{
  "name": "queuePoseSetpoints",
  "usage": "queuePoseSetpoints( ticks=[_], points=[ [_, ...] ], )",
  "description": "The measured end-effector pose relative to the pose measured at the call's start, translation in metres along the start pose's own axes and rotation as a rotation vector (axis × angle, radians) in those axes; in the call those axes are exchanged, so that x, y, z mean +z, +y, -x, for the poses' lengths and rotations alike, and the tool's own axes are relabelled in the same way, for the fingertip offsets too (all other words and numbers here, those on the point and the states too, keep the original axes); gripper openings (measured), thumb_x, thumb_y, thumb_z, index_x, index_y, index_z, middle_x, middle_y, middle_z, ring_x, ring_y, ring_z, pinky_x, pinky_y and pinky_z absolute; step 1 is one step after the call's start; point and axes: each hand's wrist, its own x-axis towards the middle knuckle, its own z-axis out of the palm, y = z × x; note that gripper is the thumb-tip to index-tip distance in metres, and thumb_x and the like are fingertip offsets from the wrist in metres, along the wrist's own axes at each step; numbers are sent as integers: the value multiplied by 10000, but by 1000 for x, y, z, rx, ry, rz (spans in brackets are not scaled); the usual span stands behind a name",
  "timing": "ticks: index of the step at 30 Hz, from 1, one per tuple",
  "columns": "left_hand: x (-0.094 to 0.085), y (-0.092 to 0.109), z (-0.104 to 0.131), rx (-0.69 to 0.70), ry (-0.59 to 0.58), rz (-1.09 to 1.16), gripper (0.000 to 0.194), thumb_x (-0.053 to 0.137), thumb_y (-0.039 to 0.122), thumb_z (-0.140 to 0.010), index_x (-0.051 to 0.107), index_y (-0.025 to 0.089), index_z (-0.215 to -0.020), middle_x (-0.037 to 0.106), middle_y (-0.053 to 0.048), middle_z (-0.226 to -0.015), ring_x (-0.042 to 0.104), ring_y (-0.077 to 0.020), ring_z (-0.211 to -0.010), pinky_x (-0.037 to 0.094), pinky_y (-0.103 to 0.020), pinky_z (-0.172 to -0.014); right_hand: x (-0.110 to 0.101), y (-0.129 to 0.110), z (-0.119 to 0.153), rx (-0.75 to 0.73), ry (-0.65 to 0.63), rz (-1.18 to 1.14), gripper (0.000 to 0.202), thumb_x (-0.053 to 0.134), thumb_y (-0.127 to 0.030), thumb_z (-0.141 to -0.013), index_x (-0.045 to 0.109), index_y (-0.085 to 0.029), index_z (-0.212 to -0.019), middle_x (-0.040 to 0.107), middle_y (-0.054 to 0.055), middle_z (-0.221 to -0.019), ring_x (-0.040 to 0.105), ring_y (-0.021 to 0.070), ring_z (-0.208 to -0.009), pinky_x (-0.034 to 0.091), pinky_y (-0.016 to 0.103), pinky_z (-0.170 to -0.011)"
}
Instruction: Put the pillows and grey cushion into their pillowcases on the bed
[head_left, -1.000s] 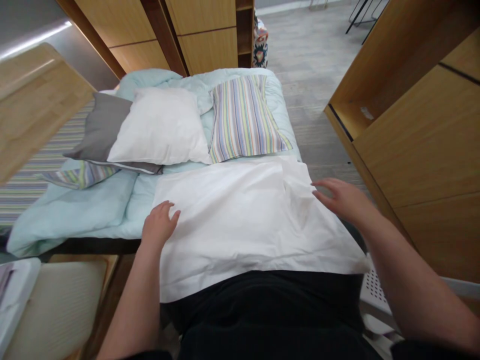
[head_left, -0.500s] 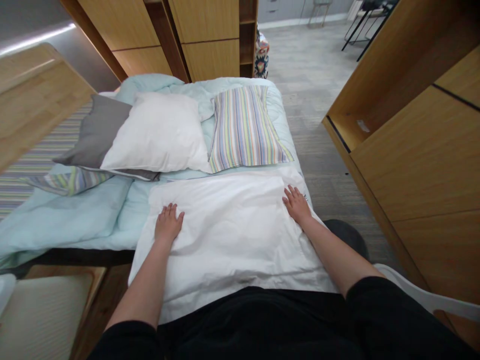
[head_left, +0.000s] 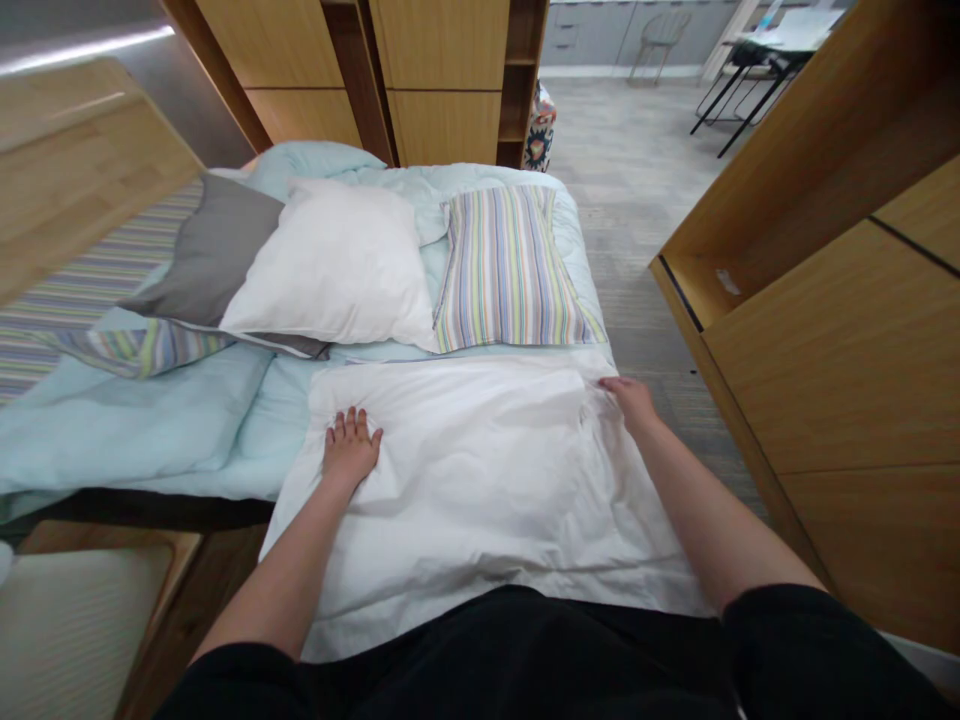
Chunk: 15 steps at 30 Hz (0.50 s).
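A wrinkled white cloth [head_left: 480, 470] lies over the near part of the bed and reaches my body. On its left side my left hand [head_left: 351, 446] rests flat, fingers spread. At its upper right edge my right hand [head_left: 631, 400] pinches the white cloth between thumb and fingers. Beyond the cloth are a striped pillow [head_left: 514, 268] and a white pillow [head_left: 337, 265], which overlaps a grey pillow [head_left: 217, 250].
A pale blue quilt [head_left: 135, 425] covers the bed at the left. Wooden cabinets [head_left: 840, 370] stand on the right, others [head_left: 446, 125] behind the bed. A cushioned seat [head_left: 82, 620] is at the lower left, a table [head_left: 795, 35] far right.
My right hand has gone from lying flat with fingers spread to gripping the cloth's right edge, and has shifted right. The cloth there is more creased. The camera view has shifted slightly.
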Motion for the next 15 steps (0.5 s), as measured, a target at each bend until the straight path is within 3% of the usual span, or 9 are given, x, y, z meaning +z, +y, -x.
queuePoseSetpoints(
  ticks=[3,6,11,15],
  points=[
    [3,-1,-2,-6,1,25,825,265,561,-1104,320,29,-1732,242,-218,-1811,187,-445,-1674,162,-617,-1345,-6,-48,-43,53,50,-119,588,502,-505,-974,594,-190,-1462,749,162,-1212,739,253,-994,634,418,-872],
    [4,0,-4,-24,-23,28,825,273,561,-1104,312,35,-1737,228,-213,-1815,183,-444,-1677,155,-619,-1347,13,-91,-69,83,-17,-194,608,591,-493,-988,503,-225,-1527,718,151,-1224,721,220,-859,634,388,-750],
    [-1,1,-5,-30,-73,42,831,252,570,-1106,295,40,-1744,201,-202,-1822,162,-440,-1688,146,-623,-1353,47,-142,-68,88,-87,-255,471,390,-536,-1141,581,-152,-1336,722,101,-1003,690,186,-776,599,358,-722],
    [-8,1,-7,-57,-135,88,818,255,555,-1105,272,56,-1754,156,-188,-1831,121,-426,-1701,113,-626,-1361,32,-204,-65,4,-51,-352,440,287,-522,-1178,529,-198,-1352,760,80,-1155,718,153,-1032,612,311,-888]
  ],
)
